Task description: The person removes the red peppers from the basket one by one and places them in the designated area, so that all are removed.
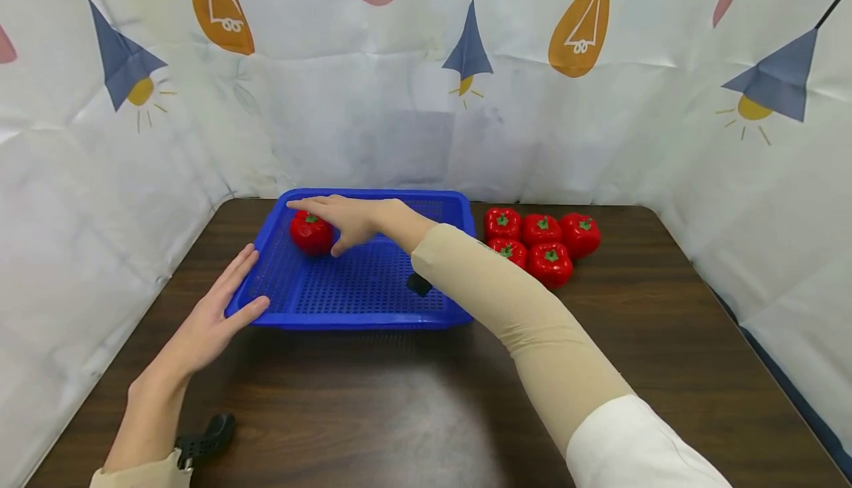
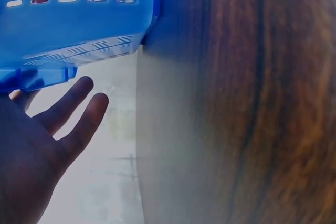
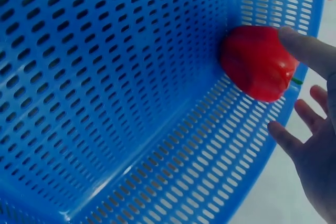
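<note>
A blue perforated basket [image 1: 373, 321] lies on the table with one red bell pepper [image 1: 310, 235] in its far left part. My right hand [image 1: 353, 216] reaches over the basket, fingers extended and spread beside that pepper. In the right wrist view the thumb [image 3: 307, 48] overlaps the pepper [image 3: 257, 61], and the other fingers stand apart from it near the rim. At the basket's left side is my left hand [image 1: 211, 323], its fingers straight and thumb spread along the rim. The left wrist view shows these fingers [image 2: 86, 121] under the basket's edge [image 2: 47, 80].
Several red bell peppers [image 1: 549, 265] sit grouped right of the basket, partly behind the right sleeve [image 1: 526, 310]. The dark wooden table [image 1: 373, 414] meets a white patterned curtain [image 1: 373, 126] at the back and sides. A black strap [image 1: 206, 438] is at the left wrist.
</note>
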{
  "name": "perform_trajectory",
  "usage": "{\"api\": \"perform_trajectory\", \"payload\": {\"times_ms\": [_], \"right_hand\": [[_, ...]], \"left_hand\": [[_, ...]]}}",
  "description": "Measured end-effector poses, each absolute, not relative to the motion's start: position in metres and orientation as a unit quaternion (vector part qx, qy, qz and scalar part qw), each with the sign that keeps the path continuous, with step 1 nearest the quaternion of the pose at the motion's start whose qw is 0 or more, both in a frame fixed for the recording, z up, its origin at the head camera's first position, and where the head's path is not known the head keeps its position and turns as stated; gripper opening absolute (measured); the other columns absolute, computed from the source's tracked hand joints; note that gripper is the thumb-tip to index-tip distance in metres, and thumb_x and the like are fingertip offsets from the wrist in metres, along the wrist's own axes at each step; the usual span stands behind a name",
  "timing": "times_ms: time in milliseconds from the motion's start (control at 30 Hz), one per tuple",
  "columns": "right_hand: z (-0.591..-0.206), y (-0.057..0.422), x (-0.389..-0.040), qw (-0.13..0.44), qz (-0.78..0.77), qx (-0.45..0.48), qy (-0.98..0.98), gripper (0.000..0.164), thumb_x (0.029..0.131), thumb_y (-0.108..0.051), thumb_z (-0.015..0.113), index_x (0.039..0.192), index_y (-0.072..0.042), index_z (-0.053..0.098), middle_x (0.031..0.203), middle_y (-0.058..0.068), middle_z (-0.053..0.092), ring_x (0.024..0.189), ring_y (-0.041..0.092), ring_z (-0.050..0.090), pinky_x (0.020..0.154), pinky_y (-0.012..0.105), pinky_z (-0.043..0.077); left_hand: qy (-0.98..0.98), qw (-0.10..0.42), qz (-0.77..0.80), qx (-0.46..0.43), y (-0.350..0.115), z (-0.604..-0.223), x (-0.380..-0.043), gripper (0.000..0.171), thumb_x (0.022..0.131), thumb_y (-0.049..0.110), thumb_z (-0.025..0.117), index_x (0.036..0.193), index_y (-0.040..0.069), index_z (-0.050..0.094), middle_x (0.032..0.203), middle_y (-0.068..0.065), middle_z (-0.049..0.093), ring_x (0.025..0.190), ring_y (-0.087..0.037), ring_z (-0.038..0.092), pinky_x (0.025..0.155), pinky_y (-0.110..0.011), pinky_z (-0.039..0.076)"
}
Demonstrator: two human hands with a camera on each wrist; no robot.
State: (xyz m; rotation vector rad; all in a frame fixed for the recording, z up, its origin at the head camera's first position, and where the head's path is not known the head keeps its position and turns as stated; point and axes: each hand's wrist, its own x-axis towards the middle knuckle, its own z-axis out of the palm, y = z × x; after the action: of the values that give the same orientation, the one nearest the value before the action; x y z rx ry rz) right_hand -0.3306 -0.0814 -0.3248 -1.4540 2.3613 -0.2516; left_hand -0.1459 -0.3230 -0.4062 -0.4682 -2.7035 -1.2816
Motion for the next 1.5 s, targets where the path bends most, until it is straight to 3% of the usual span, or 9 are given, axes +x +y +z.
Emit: {"api": "perform_trajectory", "payload": {"times_ms": [267,367,467,533,733,867,1100,1333,1500], "right_hand": [[-0.332,-0.091,-0.335,0.198,-0.081,-0.487,0.847,0.099,0.095,-0.019,0.075,0.167,-0.027,0.007,0.171,-0.004,0.014,0.154,0.014,0.015,0.122,0.031,0.022],[-0.333,-0.094,-0.334,0.201,-0.072,-0.485,0.848,0.096,0.096,-0.02,0.074,0.167,-0.026,0.01,0.171,-0.003,0.015,0.154,0.016,0.016,0.122,0.034,0.023],[-0.334,-0.095,-0.333,0.198,-0.065,-0.485,0.849,0.091,0.097,-0.02,0.072,0.167,-0.026,0.014,0.17,-0.001,0.018,0.153,0.017,0.018,0.12,0.034,0.026],[-0.334,-0.095,-0.333,0.189,-0.059,-0.484,0.853,0.088,0.097,-0.02,0.071,0.166,-0.026,0.017,0.168,0.0,0.021,0.152,0.018,0.02,0.119,0.034,0.028],[-0.337,-0.093,-0.333,0.15,-0.032,-0.482,0.862,0.081,0.098,-0.022,0.071,0.164,-0.025,0.026,0.161,0.002,0.03,0.147,0.022,0.026,0.111,0.031,0.037],[-0.339,-0.091,-0.333,0.144,-0.034,-0.477,0.866,0.077,0.097,-0.022,0.072,0.162,-0.028,0.031,0.16,0.003,0.028,0.144,0.019,0.027,0.108,0.028,0.04],[-0.34,-0.094,-0.331,0.152,-0.041,-0.494,0.855,0.077,0.098,-0.024,0.071,0.162,-0.026,0.029,0.168,0.002,0.016,0.153,0.022,0.016,0.117,0.032,0.033],[-0.342,-0.101,-0.329,0.166,-0.086,-0.502,0.844,0.07,0.098,-0.025,0.073,0.155,-0.02,0.033,0.16,0.004,0.027,0.141,0.014,0.036,0.111,0.022,0.035],[-0.344,-0.107,-0.329,0.156,-0.09,-0.511,0.841,0.063,0.096,-0.024,0.074,0.148,-0.019,0.039,0.153,0.004,0.033,0.134,0.014,0.042,0.108,0.02,0.037]], "left_hand": [[-0.891,0.06,-0.423,-0.152,-0.324,-0.408,-0.146,0.076,0.102,0.015,0.062,0.166,0.016,0.021,0.172,-0.006,0.008,0.155,-0.037,0.006,0.113,-0.076,0.005],[-0.889,0.063,-0.425,-0.157,-0.324,-0.41,-0.146,0.075,0.102,0.014,0.061,0.166,0.016,0.021,0.172,-0.003,0.008,0.155,-0.033,0.005,0.118,-0.067,0.005],[-0.888,0.064,-0.426,-0.158,-0.323,-0.411,-0.146,0.075,0.102,0.013,0.061,0.166,0.017,0.021,0.172,-0.001,0.008,0.155,-0.028,0.005,0.122,-0.049,0.006],[-0.889,0.065,-0.425,-0.158,-0.323,-0.412,-0.146,0.075,0.103,0.013,0.061,0.166,0.017,0.021,0.172,-0.002,0.009,0.155,-0.027,0.006,0.122,-0.046,0.006],[-0.889,0.061,-0.427,-0.152,-0.324,-0.411,-0.146,0.075,0.103,0.014,0.061,0.166,0.017,0.021,0.172,-0.005,0.008,0.155,-0.032,0.006,0.119,-0.063,0.005],[-0.889,0.059,-0.428,-0.151,-0.324,-0.41,-0.147,0.075,0.103,0.014,0.061,0.166,0.017,0.021,0.172,-0.005,0.008,0.155,-0.033,0.006,0.119,-0.063,0.005],[-0.888,0.061,-0.429,-0.151,-0.324,-0.408,-0.147,0.075,0.102,0.015,0.062,0.166,0.017,0.022,0.172,-0.006,0.009,0.155,-0.034,0.006,0.118,-0.067,0.005],[-0.887,0.063,-0.433,-0.15,-0.323,-0.408,-0.145,0.074,0.103,0.014,0.061,0.166,0.018,0.022,0.172,-0.005,0.01,0.155,-0.033,0.007,0.122,-0.051,0.007],[-0.886,0.061,-0.435,-0.148,-0.321,-0.408,-0.146,0.074,0.103,0.015,0.061,0.166,0.018,0.022,0.172,-0.005,0.009,0.155,-0.034,0.007,0.119,-0.064,0.006]]}}
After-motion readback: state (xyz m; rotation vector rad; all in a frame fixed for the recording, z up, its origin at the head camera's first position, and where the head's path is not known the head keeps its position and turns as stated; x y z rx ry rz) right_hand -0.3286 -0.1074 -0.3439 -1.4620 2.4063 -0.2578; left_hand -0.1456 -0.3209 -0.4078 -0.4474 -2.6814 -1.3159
